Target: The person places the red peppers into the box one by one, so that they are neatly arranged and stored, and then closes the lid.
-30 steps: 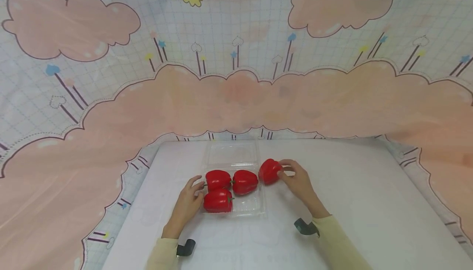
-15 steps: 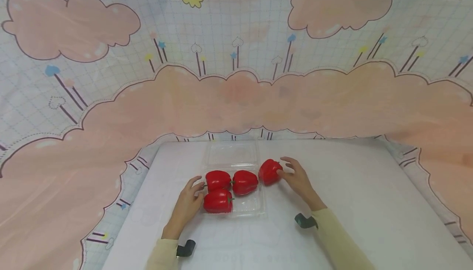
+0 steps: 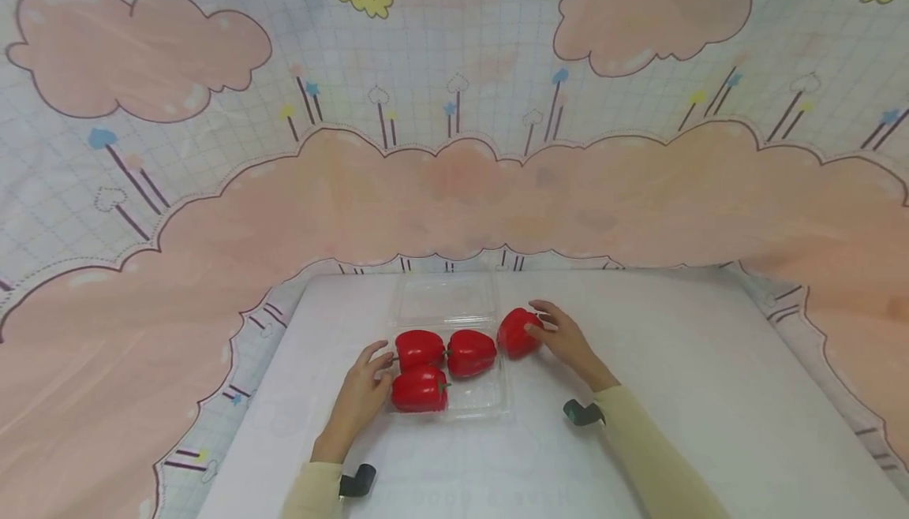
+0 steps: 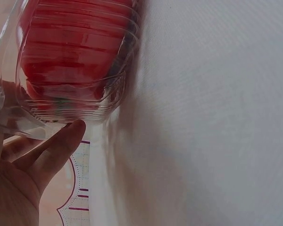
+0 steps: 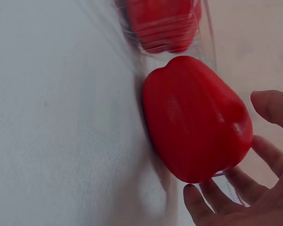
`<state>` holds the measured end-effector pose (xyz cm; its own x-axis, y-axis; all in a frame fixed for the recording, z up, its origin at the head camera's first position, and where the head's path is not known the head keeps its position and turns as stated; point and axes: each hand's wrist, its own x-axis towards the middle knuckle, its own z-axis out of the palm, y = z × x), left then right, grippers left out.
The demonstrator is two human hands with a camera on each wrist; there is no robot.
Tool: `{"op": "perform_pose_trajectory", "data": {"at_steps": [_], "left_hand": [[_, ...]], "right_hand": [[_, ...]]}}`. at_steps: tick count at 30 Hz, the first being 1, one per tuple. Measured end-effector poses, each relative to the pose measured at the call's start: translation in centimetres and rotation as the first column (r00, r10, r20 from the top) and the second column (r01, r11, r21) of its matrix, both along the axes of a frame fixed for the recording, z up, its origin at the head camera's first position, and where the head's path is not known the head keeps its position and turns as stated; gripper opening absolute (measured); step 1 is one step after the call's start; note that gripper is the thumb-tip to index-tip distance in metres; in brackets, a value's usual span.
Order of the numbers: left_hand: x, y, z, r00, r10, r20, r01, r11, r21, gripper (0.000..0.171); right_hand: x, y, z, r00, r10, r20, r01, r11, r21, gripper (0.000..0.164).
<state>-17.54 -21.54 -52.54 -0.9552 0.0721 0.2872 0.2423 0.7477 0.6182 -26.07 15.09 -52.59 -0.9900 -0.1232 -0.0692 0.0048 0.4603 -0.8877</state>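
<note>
A clear plastic clamshell box (image 3: 479,399) lies open on the white table, its lid (image 3: 446,298) folded back to the far side. Three red bell peppers sit in its base: one back left (image 3: 419,349), one back right (image 3: 471,352), one front left (image 3: 420,390). My left hand (image 3: 358,397) rests at the box's left side, its extended fingers (image 4: 68,141) touching the ribbed wall. Outside the box, just right of it, lies another bell pepper (image 5: 195,120) on the table. My right hand (image 3: 568,345) is spread around its right end, thumb apart from it in the right wrist view.
The white table (image 3: 675,393) stretches to both sides and toward me. Behind it hangs a cloth (image 3: 454,196) printed with clouds. A dark wrist camera (image 3: 584,412) sits by the right sleeve, another (image 3: 357,480) by the left.
My right hand's fingers have loosened and spread from the outer bell pepper, and the forearm has shifted slightly up and left. The left hand, peppers and box stay in place.
</note>
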Motion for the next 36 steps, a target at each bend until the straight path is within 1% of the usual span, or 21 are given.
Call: {"op": "perform_pose_trajectory", "data": {"at_steps": [4, 8, 11, 15, 20, 28, 33, 36], "left_hand": [[0.0, 0.0, -0.2, 1.0, 0.0, -0.017, 0.0, 1.0, -0.002, 0.034], [0.0, 0.1, -0.2, 1.0, -0.003, -0.026, 0.003, 1.0, 0.001, 0.034], [-0.1, 0.1, -0.1, 1.0, -0.003, -0.017, 0.003, 1.0, 0.003, 0.034], [0.0, 0.1, 0.1, 1.0, -0.002, 0.014, 0.002, 1.0, 0.013, 0.035], [0.1, 0.0, 0.2, 1.0, 0.001, 0.032, -0.001, 1.0, 0.014, 0.036], [0.0, 0.1, 0.0, 0.998, 0.025, 0.051, -0.025, 1.0, 0.001, 0.036], [0.0, 0.0, 0.0, 0.999, 0.018, 0.041, -0.018, 1.0, 0.004, 0.035], [0.2, 0.0, 0.0, 0.999, 0.013, 0.029, -0.013, 1.0, 0.011, 0.035]], "right_hand": [[-0.2, -0.1, -0.3, 1.0, 0.009, 0.016, -0.009, 1.0, -0.004, 0.054], [-0.2, -0.1, -0.5, 1.0, 0.01, 0.007, -0.01, 1.0, 0.008, 0.053], [-0.2, -0.1, -0.6, 1.0, -0.001, 0.008, 0.001, 1.0, 0.018, 0.054], [-0.1, 0.0, -0.6, 1.0, -0.017, 0.003, 0.017, 0.999, 0.033, 0.056], [0.1, 0.2, -0.6, 0.999, -0.029, 0.016, 0.029, 0.999, 0.025, 0.058], [0.0, 0.1, -1.2, 0.999, -0.012, 0.053, 0.01, 0.999, 0.039, 0.063], [0.2, -0.2, -0.9, 0.999, -0.02, 0.042, 0.019, 0.999, 0.029, 0.06], [0.4, -0.2, -1.0, 0.998, -0.029, 0.049, 0.027, 0.999, 0.034, 0.059]]}}
